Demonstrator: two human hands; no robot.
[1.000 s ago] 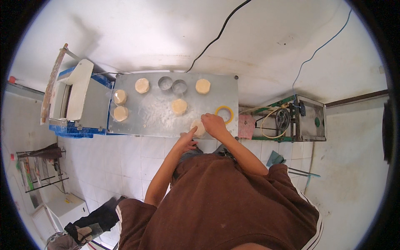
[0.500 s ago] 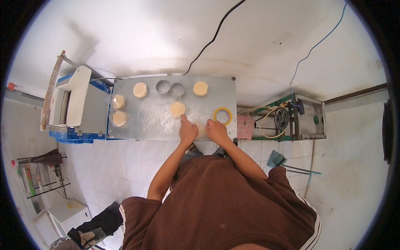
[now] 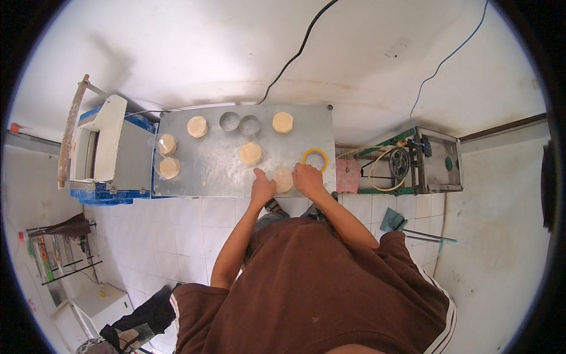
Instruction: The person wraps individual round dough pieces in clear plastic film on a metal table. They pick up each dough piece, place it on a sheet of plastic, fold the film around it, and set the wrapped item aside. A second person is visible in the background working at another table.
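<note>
A pale round disc of what looks like dough [image 3: 283, 180] lies at the table's front edge between my two hands. To its left, my left hand [image 3: 263, 187] is closed, its fingertips close to the disc. On the disc's other side my right hand [image 3: 309, 182] is also closed, beside a roll of yellow tape [image 3: 324, 163]. Whatever the fingers pinch is too small to make out. Just beyond my left hand sits a thicker pale yellow round [image 3: 251, 153]. Two metal rings [image 3: 229, 121] stand touching at the back of the metal table [image 3: 200, 183].
More pale rounds stand at the back right [image 3: 283, 123], back left [image 3: 197, 126] and left edge [image 3: 168, 144]. A blue and white machine [image 3: 131, 165] adjoins the table's left end. At right are a pink sheet [image 3: 348, 176] and a green-framed machine with a wheel [image 3: 399, 164].
My hands have moved apart, the left one slightly left and down. The disc between them shows much more now. The other rounds and the rings keep their places.
</note>
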